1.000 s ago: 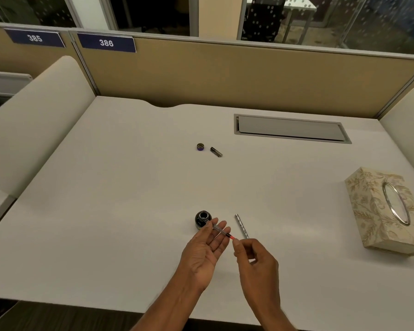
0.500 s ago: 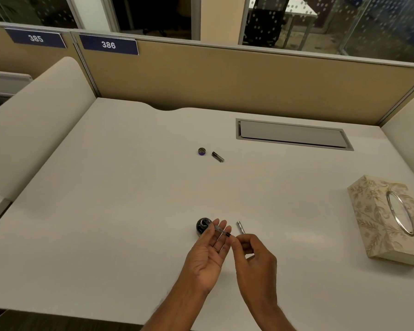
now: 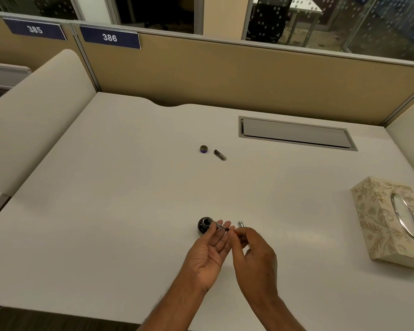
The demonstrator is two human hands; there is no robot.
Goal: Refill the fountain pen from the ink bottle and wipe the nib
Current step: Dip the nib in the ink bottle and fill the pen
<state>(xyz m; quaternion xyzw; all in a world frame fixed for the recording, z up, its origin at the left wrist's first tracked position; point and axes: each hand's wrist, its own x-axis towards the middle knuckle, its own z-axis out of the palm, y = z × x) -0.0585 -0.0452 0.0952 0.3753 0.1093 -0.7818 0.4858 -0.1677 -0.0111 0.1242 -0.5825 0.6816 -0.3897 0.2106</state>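
Two hands [image 3: 230, 249] on pen section [image 3: 221, 227], nib over ink bottle [image 3: 204, 225]

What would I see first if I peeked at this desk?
Two bare hands, the left hand and the right hand, at the near edge of the white desk, pinching a thin pen part over an open ink bottle. At the right sits a flowery tissue box.

Open desk [image 3: 105, 211] lies left and centre; only the tissue box [image 3: 390, 223] blocks the right edge, bottle cap [image 3: 204, 149] far back.
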